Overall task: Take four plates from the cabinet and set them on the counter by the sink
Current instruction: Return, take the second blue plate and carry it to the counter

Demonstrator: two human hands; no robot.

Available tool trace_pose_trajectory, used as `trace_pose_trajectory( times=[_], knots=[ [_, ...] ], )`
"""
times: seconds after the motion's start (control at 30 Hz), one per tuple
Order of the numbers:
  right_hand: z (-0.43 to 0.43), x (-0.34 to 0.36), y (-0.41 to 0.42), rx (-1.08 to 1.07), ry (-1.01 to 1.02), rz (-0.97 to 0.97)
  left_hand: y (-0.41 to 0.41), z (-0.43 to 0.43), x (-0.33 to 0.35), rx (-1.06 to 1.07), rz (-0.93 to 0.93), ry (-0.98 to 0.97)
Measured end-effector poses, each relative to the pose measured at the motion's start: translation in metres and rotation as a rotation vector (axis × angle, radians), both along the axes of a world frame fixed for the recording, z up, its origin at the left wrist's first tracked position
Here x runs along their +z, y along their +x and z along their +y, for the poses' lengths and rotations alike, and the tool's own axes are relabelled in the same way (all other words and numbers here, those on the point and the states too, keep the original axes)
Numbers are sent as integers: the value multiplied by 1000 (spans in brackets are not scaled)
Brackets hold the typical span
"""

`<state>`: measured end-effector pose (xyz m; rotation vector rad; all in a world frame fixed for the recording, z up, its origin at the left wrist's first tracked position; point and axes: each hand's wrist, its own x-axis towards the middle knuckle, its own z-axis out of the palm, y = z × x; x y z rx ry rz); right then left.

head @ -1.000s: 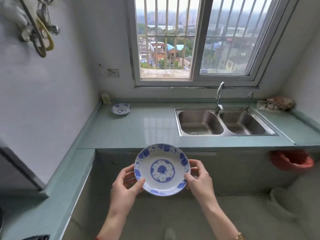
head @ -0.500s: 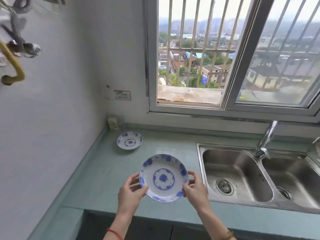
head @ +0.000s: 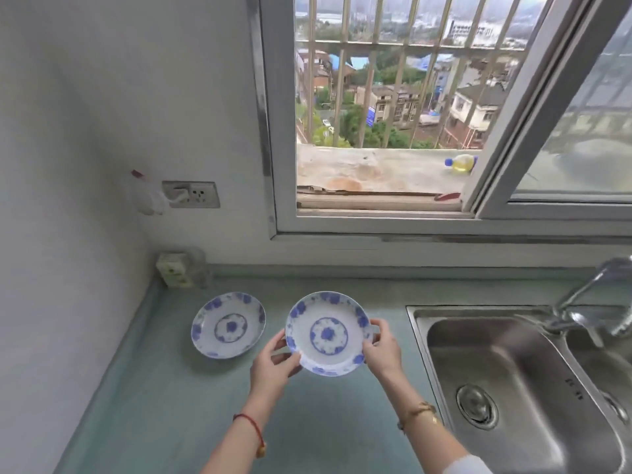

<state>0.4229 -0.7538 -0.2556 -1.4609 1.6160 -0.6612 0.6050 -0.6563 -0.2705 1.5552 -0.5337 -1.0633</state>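
Observation:
I hold a white plate with blue flower patterns (head: 327, 333) by its rim, my left hand (head: 273, 364) on its lower left edge and my right hand (head: 381, 350) on its right edge. It hovers low over the pale green counter (head: 164, 405), between a matching plate (head: 228, 325) and the sink (head: 513, 381). That second plate lies flat on the counter to the left, a small gap apart from the held one. The cabinet is out of view.
A steel double sink with a faucet (head: 591, 302) fills the right. A wall socket (head: 191, 194) and a small box (head: 174, 270) sit at the back left corner. The open barred window (head: 383, 97) is behind the counter, with a yellow bottle (head: 461, 163) on the sill.
I have moved closer to the counter and carried the plate forward and down, so it now hangs low right beside the plate lying there.

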Motion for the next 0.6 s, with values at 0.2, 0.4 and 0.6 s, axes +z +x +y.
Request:
trace_pose_trajectory(
  times=[0.2, 0.4, 0.6],
  knots=[
    [-54, -51, 18, -10, 120, 29, 19, -53, -47, -25, -1, 64],
    [-77, -86, 23, 14, 163, 64, 24, -75, -81, -5, 76, 117],
    [-89, -93, 26, 16, 165, 76, 25, -85, -95, -9, 101, 127]
  ],
)
